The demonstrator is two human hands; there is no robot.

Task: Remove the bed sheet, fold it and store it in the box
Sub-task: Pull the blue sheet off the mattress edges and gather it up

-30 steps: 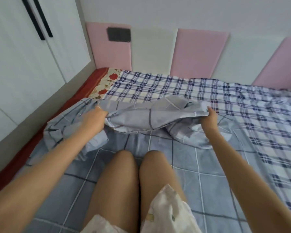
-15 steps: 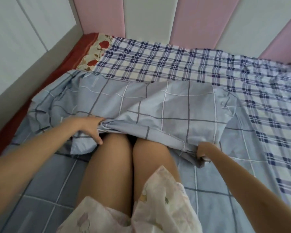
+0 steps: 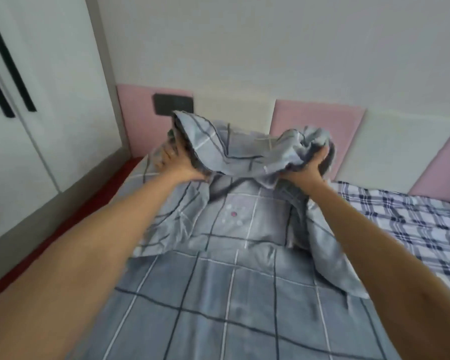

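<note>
White wall, pink and cream headboard panels (image 3: 317, 123) and a white wardrobe (image 3: 36, 100) on the left enclose the head end of the bed; a black switch plate (image 3: 173, 107) sits on the leftmost pink panel. Both arms are extended toward the head edge. The left hand (image 3: 178, 162) grips a raised fold of the grey grid-patterned bed sheet (image 3: 234, 224) near the far-left corner of the bed, and the right hand (image 3: 312, 165) is closed round a crumpled bunch of the same sheet further right along that edge. Between the hands the cloth hangs in a slack, creased span, lifted off the bed; the rest lies spread toward the near edge and runs out of frame below. A navy plaid under-sheet (image 3: 413, 222) is exposed along the right side, and a red mattress edge (image 3: 96, 198) shows on the left. No box is in view. Assessment: removal is partly done, folding not begun. Risks noted: both holds are on bunched cloth, not true corners, so any fold made from here would likely come out skewed; a pull could drag the plaid layer along; if the person's weight rests on the near portion, the sheet would bind or slip from the grip.
</note>
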